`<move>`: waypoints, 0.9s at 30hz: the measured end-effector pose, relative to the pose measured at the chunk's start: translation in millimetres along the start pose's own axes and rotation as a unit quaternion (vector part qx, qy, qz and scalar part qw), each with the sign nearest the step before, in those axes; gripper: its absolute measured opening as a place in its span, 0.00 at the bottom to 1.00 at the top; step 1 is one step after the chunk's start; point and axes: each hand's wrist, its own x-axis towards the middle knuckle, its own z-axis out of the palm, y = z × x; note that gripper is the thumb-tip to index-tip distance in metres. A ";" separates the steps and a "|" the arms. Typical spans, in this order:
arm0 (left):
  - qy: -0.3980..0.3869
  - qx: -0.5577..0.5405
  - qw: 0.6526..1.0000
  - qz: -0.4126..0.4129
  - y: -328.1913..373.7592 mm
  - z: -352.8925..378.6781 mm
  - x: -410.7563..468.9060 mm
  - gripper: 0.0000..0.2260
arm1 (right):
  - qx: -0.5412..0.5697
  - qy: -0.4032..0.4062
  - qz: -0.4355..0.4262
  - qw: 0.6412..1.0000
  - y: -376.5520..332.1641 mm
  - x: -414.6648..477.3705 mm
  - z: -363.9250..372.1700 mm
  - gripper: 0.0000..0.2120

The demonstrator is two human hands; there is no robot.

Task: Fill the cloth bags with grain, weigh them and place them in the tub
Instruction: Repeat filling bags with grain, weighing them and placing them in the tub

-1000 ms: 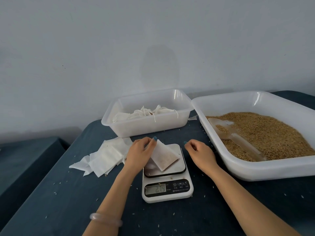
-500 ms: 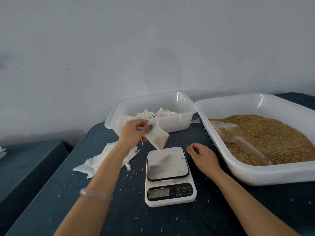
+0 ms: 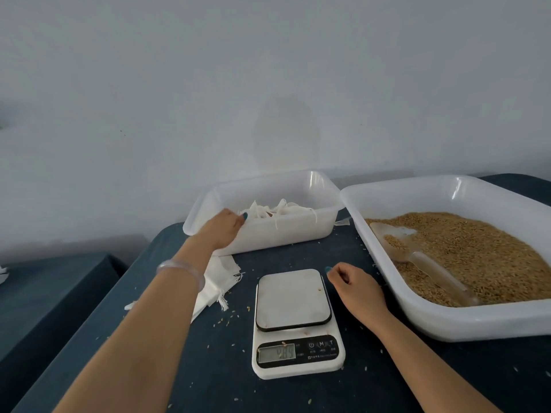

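Observation:
My left hand (image 3: 222, 231) reaches over the front left rim of the small clear tub (image 3: 286, 236). Its fingertips are hidden among the white filled cloth bags (image 3: 277, 208) inside, so I cannot tell whether it still grips one. My right hand (image 3: 354, 290) rests loosely curled on the table just right of the scale (image 3: 293, 299) and holds nothing. The scale's plate is bare and its display (image 3: 276, 353) shows blurred digits. The large white tub (image 3: 447, 320) at the right holds grain (image 3: 477, 242) with a clear scoop (image 3: 417, 257) lying in it.
A pile of flat empty cloth bags (image 3: 217, 281) lies on the dark table left of the scale, partly under my left forearm. Loose grains are scattered around the scale. A lower dark surface (image 3: 44, 293) lies left of the table. A pale wall stands close behind the tubs.
My left hand lifted the filled bag off the scale and carried it up and left to the small tub. The scale's plate is now bare. My right hand stayed beside the scale.

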 end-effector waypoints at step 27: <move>0.160 -0.308 0.918 -0.193 -61.3 75.0 -117.0 0.13 | 0.018 -0.003 -0.011 1.000 -2.5 -2.5 -4.1 0.15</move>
